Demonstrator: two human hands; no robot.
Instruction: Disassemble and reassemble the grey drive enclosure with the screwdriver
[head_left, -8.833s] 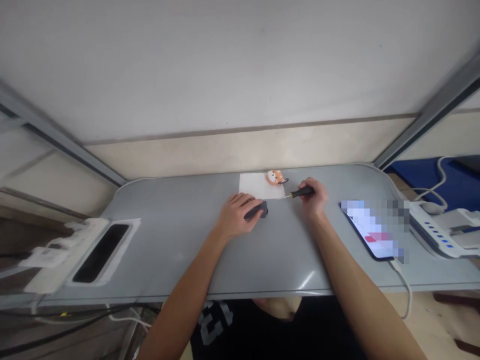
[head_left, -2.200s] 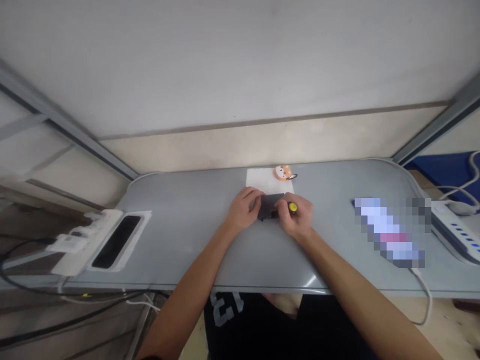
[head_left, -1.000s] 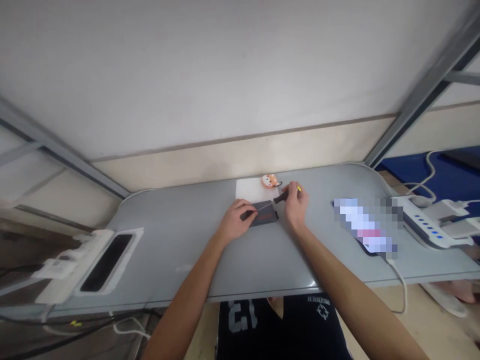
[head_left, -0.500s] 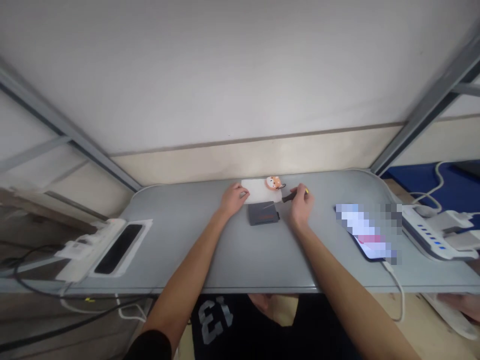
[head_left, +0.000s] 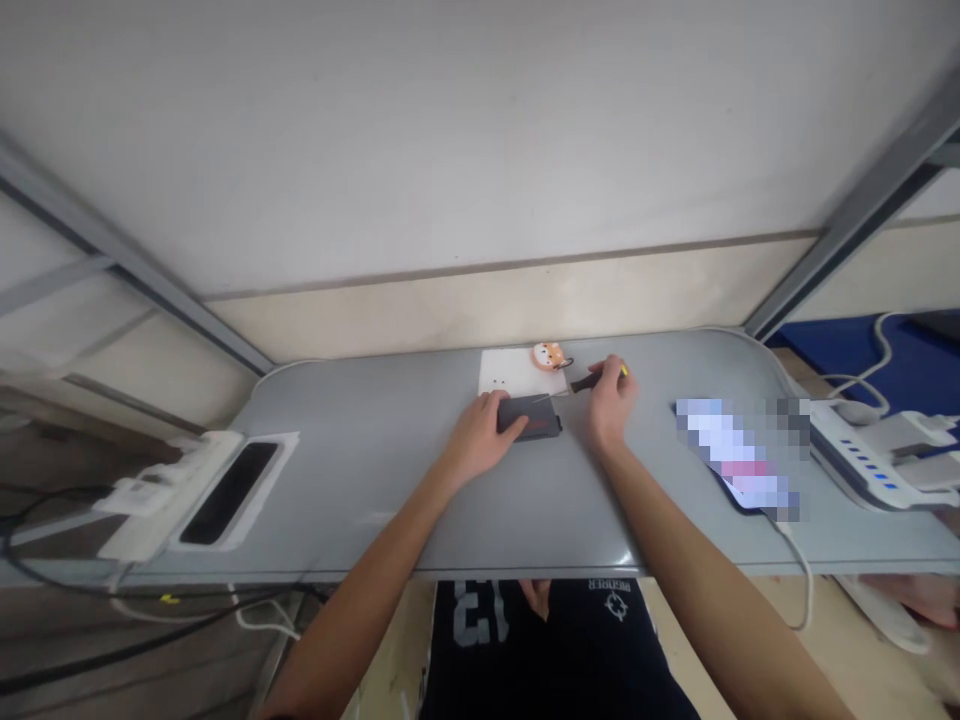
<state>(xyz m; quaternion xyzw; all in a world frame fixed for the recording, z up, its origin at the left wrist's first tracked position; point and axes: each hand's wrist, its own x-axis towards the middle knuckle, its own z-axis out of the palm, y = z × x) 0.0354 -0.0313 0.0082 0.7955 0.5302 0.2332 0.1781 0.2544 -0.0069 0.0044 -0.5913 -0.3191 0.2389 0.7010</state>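
A dark grey box (head_left: pixel 534 420) lies on the grey table, just in front of a white sheet (head_left: pixel 517 371). My left hand (head_left: pixel 481 436) grips the box's left end, thumb on top and fingers at the far edge. My right hand (head_left: pixel 611 400) is closed around a screwdriver (head_left: pixel 587 381) with a black and yellow handle; its thin shaft points left over the box's far right corner. On the sheet sit a few tiny dark specks, and an orange and white animal-face trinket (head_left: pixel 548 356) with a dark loop rests at its right side.
At the right are a lit phone (head_left: pixel 731 455) on a cable and a white power strip (head_left: pixel 862 455). A dark phone (head_left: pixel 229 494) on white material and another power strip (head_left: pixel 172 498) stand at the left. Metal posts and a wall bound the table.
My left hand has moved from the white sheet's left edge onto the grey box and taken hold of it. My right hand still holds the screwdriver, slightly farther right. The view has shifted a little.
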